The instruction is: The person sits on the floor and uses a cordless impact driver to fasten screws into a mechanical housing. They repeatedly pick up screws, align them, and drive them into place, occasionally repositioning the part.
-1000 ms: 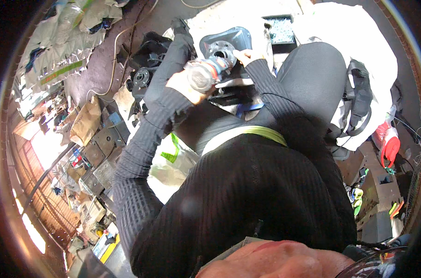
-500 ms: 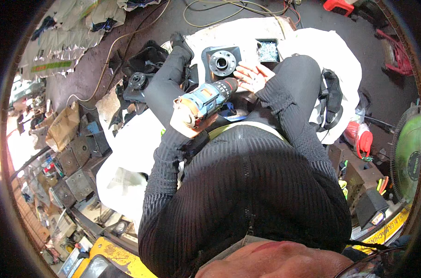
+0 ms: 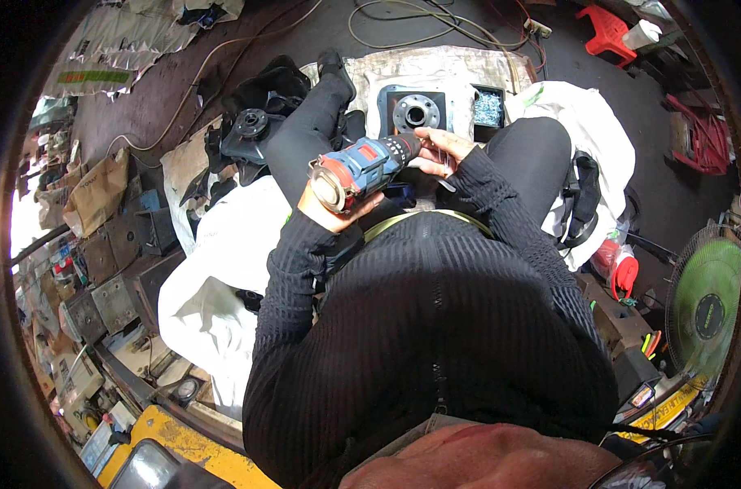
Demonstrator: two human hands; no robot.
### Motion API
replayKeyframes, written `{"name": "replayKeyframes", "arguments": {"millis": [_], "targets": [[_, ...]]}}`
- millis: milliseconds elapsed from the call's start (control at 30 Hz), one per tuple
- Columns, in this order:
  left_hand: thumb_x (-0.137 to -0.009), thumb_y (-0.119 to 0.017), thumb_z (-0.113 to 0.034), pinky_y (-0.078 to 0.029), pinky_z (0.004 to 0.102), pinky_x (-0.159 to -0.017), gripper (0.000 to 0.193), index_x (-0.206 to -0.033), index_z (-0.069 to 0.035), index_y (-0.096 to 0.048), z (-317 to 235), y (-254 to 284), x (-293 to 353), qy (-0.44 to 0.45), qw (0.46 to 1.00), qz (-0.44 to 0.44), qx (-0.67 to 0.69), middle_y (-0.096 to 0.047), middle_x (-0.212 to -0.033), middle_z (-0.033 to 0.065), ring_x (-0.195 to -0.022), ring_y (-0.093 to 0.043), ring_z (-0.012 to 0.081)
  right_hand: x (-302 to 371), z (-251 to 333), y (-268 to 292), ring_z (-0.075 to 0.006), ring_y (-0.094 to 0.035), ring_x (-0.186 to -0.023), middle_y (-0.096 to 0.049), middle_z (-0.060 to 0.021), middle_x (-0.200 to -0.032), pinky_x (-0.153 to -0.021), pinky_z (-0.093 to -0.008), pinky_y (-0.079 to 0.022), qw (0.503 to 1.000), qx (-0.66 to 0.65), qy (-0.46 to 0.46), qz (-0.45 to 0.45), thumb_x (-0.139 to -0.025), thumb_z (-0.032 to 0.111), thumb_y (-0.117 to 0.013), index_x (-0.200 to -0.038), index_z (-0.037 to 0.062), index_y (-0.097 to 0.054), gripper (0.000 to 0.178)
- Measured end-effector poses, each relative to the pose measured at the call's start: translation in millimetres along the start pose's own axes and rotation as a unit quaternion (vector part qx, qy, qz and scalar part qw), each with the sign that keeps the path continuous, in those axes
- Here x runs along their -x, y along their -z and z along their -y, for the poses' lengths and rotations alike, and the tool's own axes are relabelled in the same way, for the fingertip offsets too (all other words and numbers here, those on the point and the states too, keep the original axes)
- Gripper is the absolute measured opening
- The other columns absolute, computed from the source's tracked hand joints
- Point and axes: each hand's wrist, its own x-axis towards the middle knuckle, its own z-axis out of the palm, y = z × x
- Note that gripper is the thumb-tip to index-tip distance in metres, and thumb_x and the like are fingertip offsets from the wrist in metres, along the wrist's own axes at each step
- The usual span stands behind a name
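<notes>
Head view: left hand [image 3: 328,215] is gripping the drill [image 3: 365,166]; right hand [image 3: 448,153], hold unclear, is curling by the chuck [image 3: 401,149]; flanged part [image 3: 401,114] is sitting apart, seemingly unfinished.

Cluttered workshop, power drill [image 3: 364,165] at twelve o'clock, loose cables [image 3: 403,40] beyond, box [image 3: 486,88] of silvery bits [image 3: 489,107] at one, dark blocks [image 3: 114,301] at nine

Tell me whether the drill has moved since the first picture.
Yes. Against the round flange, the drill has moved down and left in the picture: its chuck overlapped the flange then, and now shows below it.
</notes>
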Motion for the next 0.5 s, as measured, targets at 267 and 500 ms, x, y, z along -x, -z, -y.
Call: {"name": "replayKeyframes", "arguments": {"millis": [267,500], "targets": [[-0.065,-0.068,-0.019,-0.041,0.0384,-0.087,0.050,-0.110,-0.011,-0.051,4.7,-4.0,-2.8,-0.054,0.995,0.016,-0.077,-0.055,-0.104,0.0103,-0.099,-0.052,0.0284,-18.0,-13.0,21.2,-0.0230,-0.056,-0.099,-0.051,-0.0179,-0.114,-0.071,-0.0335,-0.053,0.996,-0.084,-0.029,0.015,-0.088,0.022,-0.049,-0.109,0.0033,-0.047,0.028],[-0.060,-0.069,-0.018,-0.044,0.0379,-0.083,0.049,-0.105,-0.010,-0.052,4.5,-11.1,-6.7,-0.062,0.996,0.011,-0.056,-0.055,-0.100,0.0101,-0.094,-0.054,0.0285,-24.0,-22.4,23.0,-0.0290,-0.053,-0.104,-0.047,-0.0219,-0.119,-0.076,-0.0379,-0.053,0.956,-0.285,-0.002,0.063,-0.089,0.015,-0.045,-0.099,0.0054,-0.047,0.014]]}}
